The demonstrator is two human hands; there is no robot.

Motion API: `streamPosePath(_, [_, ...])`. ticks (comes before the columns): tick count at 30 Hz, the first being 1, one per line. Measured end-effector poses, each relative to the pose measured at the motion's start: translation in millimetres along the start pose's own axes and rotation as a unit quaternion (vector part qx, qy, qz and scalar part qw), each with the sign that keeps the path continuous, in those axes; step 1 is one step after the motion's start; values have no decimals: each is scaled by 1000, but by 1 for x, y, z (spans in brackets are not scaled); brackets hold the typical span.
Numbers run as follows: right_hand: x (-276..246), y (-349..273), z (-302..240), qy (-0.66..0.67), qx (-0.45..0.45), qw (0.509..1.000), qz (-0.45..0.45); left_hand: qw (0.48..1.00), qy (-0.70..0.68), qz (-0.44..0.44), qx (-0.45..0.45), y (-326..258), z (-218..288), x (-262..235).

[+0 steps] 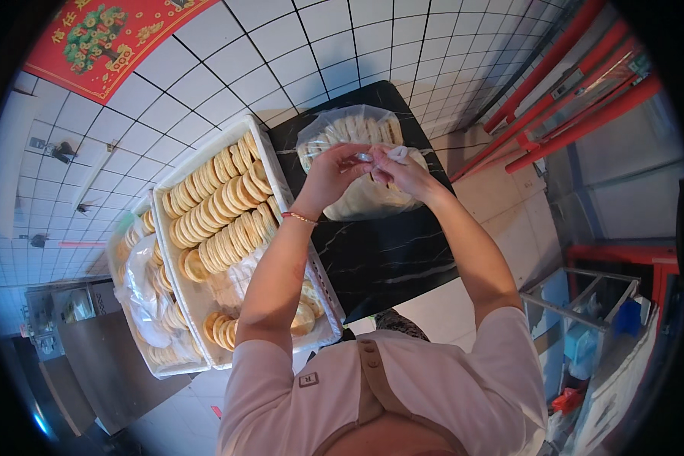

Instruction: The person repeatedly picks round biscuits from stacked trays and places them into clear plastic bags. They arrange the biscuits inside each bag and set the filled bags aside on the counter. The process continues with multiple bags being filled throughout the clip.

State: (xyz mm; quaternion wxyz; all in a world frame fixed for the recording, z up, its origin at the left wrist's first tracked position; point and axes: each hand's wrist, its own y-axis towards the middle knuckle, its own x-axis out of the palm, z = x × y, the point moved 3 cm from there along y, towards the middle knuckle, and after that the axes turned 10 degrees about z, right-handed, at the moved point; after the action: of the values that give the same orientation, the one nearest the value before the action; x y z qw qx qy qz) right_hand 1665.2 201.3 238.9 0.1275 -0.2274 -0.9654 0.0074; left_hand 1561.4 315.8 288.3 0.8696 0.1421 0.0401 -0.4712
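We are holding both hands together above the middle of the frame, pinching the gathered neck of a clear plastic bag (357, 163) full of round flat pastries. Our left hand (328, 178) is gripping the bunched plastic from the left side, with a thin bracelet (299, 217) showing at the wrist, while our right hand (403, 173) is closing on the same twisted top from the right, fingers curled around a bit of the film. The hands are meeting at the bag's mouth, probably because that is where the loose plastic has to be gathered to keep the stacked rounds from spilling.

The bag is resting on the dark marbled surface (387, 251), just above the centre of the frame, so its weight is being carried from below and our hands are only managing the opening.

To the left of the bag, touching the edge of the dark surface, a white tray (277, 178) is holding rows of golden pastries (216, 209) standing on edge, packed close so they lean on each other. Farther toward the lower left a second tray (152, 365) is carrying more of them under loose plastic sheeting. Behind, white wall tiles (296, 53) are filling the top of the frame, and red bars (585, 91) are slanting across the upper right.
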Motion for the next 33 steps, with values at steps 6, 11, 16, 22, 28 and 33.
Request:
streamPosePath(6, [-6,8,-11,100,76,991,49,922,254,129,263,-24,-6,10])
streamPosePath(11, [-7,1,-36,-487,-129,858,96,969,142,116,167,-28,-18,16])
streamPosePath(16, [6,-3,-33,-477,-456,744,104,983,-145,36,-106,-6,-55,27])
streamPosePath(22, [-22,-11,23,-65,-180,958,215,812,-496,145,-270,-11,-103,27])
streamPosePath(28, [-49,-24,31,15,25,938,346,758,-555,158,-305,-17,-108,11])
streamPosePath(33, [-19,28,6,-79,-6,996,44,988,50,-147,6,-3,-59,33])
